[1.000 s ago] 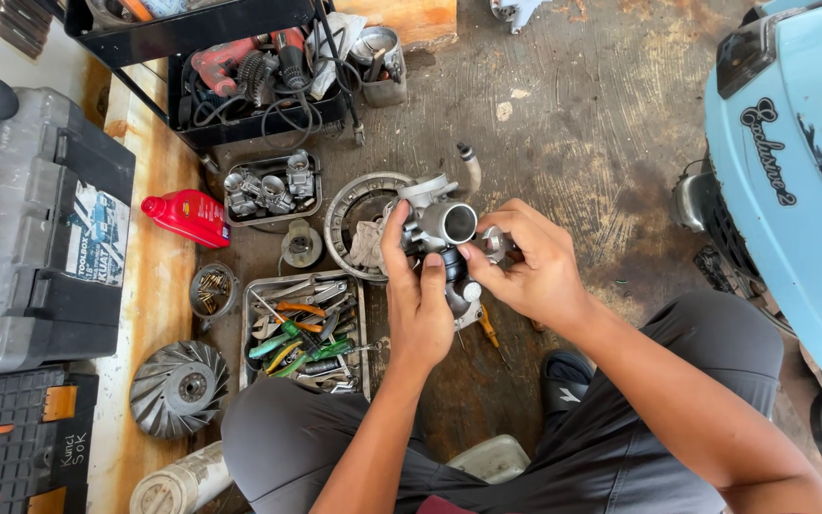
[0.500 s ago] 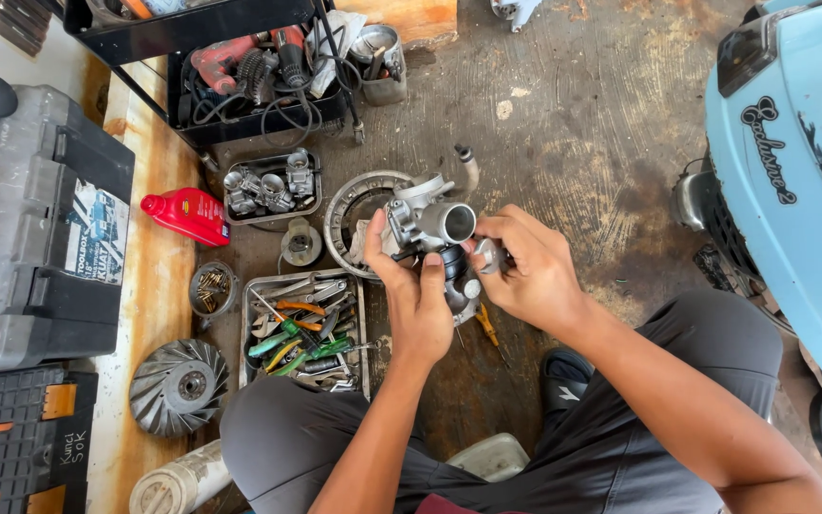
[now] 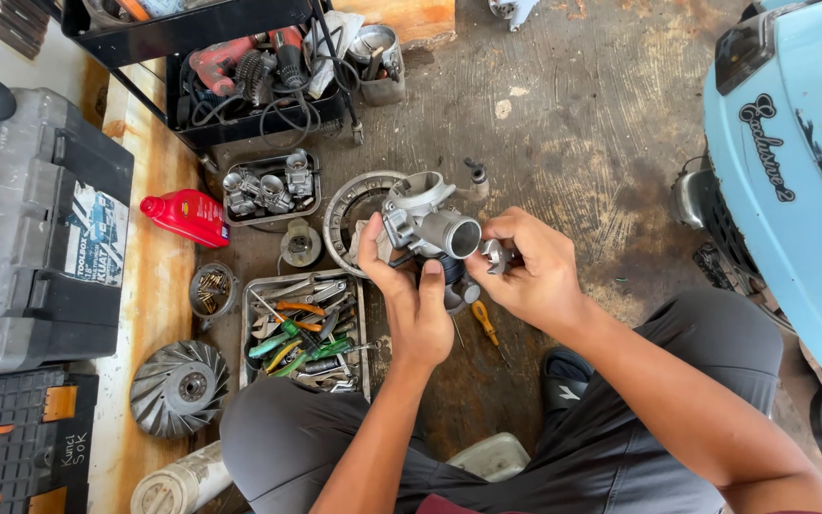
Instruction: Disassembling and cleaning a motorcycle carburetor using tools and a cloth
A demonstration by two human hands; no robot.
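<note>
Presently left hand (image 3: 413,297) fingers clamp the carburetor (image 3: 427,226); right hand (image 3: 530,271) fingers pinch its side fitting (image 3: 493,255).

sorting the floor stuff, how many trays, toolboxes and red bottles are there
metal trays: 2, the tool tray and the parts tray
toolboxes: 2, the grey toolbox and the black-and-orange toolbox
red bottles: 1, the red bottle
total: 5
</note>
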